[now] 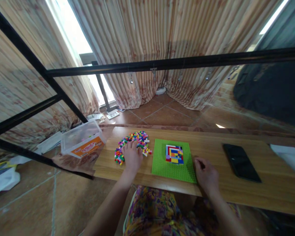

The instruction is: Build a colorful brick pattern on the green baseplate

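Note:
My left hand lies over a pile of small multicoloured toy bricks on the left of the table. Its fingers are apart and reach down among the bricks; their tips are partly hidden. Right of the pile lies a green baseplate. On its upper middle sits a flat, roughly square build of bricks in red, blue, yellow, white and lilac. Beside the baseplate's right edge rests my right hand, fingers curled in, with a dark gap between thumb and forefinger and no brick showing in it.
A black phone lies on the wooden table, with white paper at the far right. Left of the table stands a clear plastic box with an orange label. Black metal bars cross in front of the curtains.

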A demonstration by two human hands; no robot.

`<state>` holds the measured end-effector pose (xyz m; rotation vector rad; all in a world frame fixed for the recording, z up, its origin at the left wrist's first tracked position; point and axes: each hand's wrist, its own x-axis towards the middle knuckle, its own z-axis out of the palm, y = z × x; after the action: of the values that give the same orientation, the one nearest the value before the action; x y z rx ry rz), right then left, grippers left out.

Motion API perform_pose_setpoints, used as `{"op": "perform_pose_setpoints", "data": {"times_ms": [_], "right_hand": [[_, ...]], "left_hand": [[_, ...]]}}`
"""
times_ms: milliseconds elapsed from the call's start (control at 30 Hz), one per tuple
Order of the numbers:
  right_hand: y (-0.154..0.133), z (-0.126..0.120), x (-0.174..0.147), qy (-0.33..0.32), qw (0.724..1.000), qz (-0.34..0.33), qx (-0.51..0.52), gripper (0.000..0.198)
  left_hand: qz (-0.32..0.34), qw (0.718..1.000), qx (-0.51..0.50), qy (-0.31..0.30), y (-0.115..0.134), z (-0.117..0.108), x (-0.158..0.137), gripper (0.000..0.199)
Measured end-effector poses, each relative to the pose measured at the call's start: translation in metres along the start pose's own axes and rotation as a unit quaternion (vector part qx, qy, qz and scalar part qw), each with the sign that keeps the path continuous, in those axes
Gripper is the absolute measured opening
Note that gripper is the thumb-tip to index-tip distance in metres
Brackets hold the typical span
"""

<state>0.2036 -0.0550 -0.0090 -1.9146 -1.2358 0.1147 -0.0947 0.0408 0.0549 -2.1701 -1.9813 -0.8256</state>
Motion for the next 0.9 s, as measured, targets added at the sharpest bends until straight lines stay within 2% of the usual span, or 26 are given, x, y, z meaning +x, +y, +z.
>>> {"op": "perform_pose_setpoints", "data": {"times_ms": [167, 300, 400, 500, 633, 767, 900], "right_hand": [[-0.003, 0.000, 0.000, -0.004, 1.000, -0.006, 0.011, 0.036], [-0.004, 0.000, 0.000, 0.001, 1.000, -0.006, 0.016, 0.035], [-0.007, 0.000, 0.000, 0.005, 1.000, -0.008, 0.025, 0.036], [-0.010, -0.001, 0.001, 0.005, 1.000, -0.004, 0.025, 0.036], [-0.011, -0.002, 0.002, -0.001, 1.000, -0.005, 0.029, 0.037], [-0.012, -0.002, 0.002, -0.002, 0.999, -0.007, 0.042, 0.036], [-0.013, -0.003, 0.002, 0.002, 0.999, -0.005, 0.036, 0.035]], "left_hand": [[-0.030, 0.996, 0.074, -0.028, -0.021, 0.002, 0.007, 0.021], [-0.028, 0.995, 0.086, -0.028, -0.020, 0.004, 0.007, 0.019], [-0.005, 0.998, 0.056, -0.013, -0.014, 0.003, 0.006, 0.017], [0.068, 0.997, -0.029, -0.016, -0.001, 0.003, 0.000, 0.018], [0.164, 0.975, -0.139, -0.052, 0.027, 0.006, -0.019, 0.020], [0.200, 0.957, -0.187, -0.095, 0.055, 0.010, -0.035, 0.020], [0.220, 0.946, -0.208, -0.115, 0.076, 0.016, -0.037, 0.021]]}}
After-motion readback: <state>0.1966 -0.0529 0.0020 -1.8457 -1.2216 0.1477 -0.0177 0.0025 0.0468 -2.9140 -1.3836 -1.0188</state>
